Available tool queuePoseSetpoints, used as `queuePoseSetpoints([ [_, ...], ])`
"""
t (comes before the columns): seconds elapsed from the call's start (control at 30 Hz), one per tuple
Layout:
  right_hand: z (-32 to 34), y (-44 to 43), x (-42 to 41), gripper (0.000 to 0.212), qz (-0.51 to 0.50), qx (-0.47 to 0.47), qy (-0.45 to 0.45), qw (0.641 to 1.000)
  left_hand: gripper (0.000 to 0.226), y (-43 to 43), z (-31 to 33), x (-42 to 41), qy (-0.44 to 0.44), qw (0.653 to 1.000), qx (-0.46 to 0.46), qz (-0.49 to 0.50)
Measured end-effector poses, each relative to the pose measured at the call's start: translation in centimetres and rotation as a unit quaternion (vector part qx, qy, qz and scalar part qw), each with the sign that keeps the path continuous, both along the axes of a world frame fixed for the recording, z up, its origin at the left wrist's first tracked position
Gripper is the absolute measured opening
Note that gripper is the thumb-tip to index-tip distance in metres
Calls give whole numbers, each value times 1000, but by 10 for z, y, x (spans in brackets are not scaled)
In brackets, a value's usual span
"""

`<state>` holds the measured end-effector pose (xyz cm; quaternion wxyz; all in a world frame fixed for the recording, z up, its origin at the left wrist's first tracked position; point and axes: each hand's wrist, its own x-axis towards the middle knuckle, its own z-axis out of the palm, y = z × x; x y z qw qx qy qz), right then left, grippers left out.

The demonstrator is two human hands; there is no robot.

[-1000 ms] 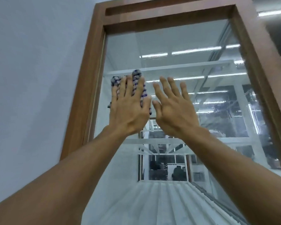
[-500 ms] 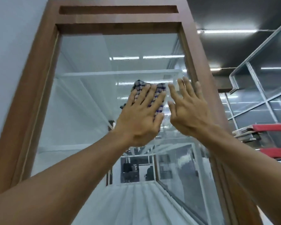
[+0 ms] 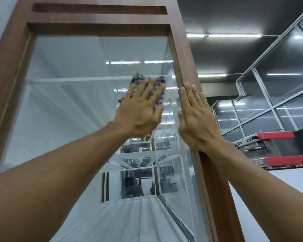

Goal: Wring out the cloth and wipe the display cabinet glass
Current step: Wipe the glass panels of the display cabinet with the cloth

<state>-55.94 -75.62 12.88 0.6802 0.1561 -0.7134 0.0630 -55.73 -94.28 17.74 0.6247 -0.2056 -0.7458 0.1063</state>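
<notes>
Timber, brown and broad, makes the frame [image 3: 98, 20] of the display cabinet [image 3: 215, 189], which runs from the lower left of the picture up to the top edge and down again along the right of centre. Inside that frame the glass [image 3: 73, 105] fills the middle of the view, with pale shelves [image 3: 87, 79] showing through it and strip lights mirrored in its upper part.

Two bare forearms [image 3: 59, 172] rise from the bottom corners toward the centre. Beyond the cabinet, in the right third of the picture, stands a glazed partition [image 3: 278, 84] under a dark ceiling with ceiling lights [image 3: 224, 35], and below it, at the right edge, sit steel appliances [image 3: 276, 135] with red bars.

The left hand [image 3: 140, 110] lies flat against the pane just right of centre, its fingers straight and spread, pressing down on what is beneath it and not curled round anything. The right hand [image 3: 196, 119] is likewise flat and unclenched, fingers straight and close together, resting on the right upright of the frame, with the thumb toward the edge of the glass. It holds nothing.

The cloth [image 3: 158, 88], checked in dark blue and white, is pinned between the left palm and the glass. Only its upper corners and right side show past the fingers, near the right edge of the pane. Between the two hands the glass looks rippled and streaked.
</notes>
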Motion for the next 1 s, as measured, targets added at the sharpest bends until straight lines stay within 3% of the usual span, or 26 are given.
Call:
queuePoseSetpoints([
  [0.1, -3, 1, 0, 67, 32, -9, 8, 999, 67, 36, 19, 2, -9, 998, 56, -8],
  [0.2, -5, 3, 0, 66, 65, -23, 21, 997, 70, 52, -12, -1, -16, 999, -24, -19],
  [0.3, -5, 4, -2, 64, 62, -17, 22, 998, 70, 14, -25, 1, -21, 996, -90, 8],
  [0.47, -6, 4, -4, 62, 35, -16, 20, 999, 69, 27, 21, 3, -19, 999, 33, -1],
  [0.73, -19, 15, -3, 69, 48, -7, 5, 999, 67, 38, -54, -8, -12, 998, -57, -25],
  [0.9, -35, -22, 3, 65, -32, -8, -5, 999, 66, 7, -54, -3, -9, 999, -22, -25],
  [1.0, -38, -54, 3, 69, -20, 22, -24, 999, 67, -22, -59, -3, -8, 1000, 10, -27],
])
